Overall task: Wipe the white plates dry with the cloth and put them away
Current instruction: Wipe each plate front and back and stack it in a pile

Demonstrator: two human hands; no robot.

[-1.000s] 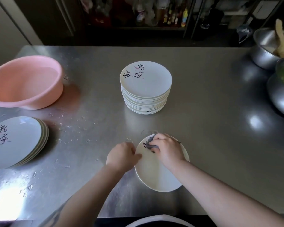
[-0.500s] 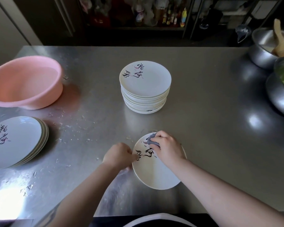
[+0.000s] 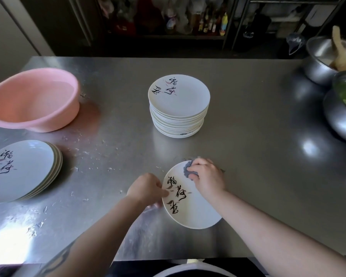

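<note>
Far left on your steel table (image 3: pixel 248 120) there's the pink basin (image 3: pixel 33 100), and just in front of it a short stack of plates (image 3: pixel 22 170) with the black brushwork on top, water spots scattered on the metal beside them. Moving in, the tall stack of plates (image 3: pixel 179 106) sits mid-table, well apart from your hands and behind them.

Then your left hand (image 3: pixel 147 189): fingers curled round the left rim of the plate (image 3: pixel 192 208) you're working on, thumb lying on the top face right by the lettering, the other fingertips tucked under the edge. The plate looks tilted up a bit on that side, near edge of the table, right between your two hands.

Your right hand (image 3: pixel 207 176) is on the plate's far edge, fingers bunched over the grey cloth (image 3: pixel 188 169) and pressing it onto the rim. Only a crumpled bit of the cloth pokes out on the left of your knuckles.

Far right, two metal bowls: the back bowl (image 3: pixel 320 62) has a wooden utensil in it, the front bowl (image 3: pixel 340 118) has something green.
</note>
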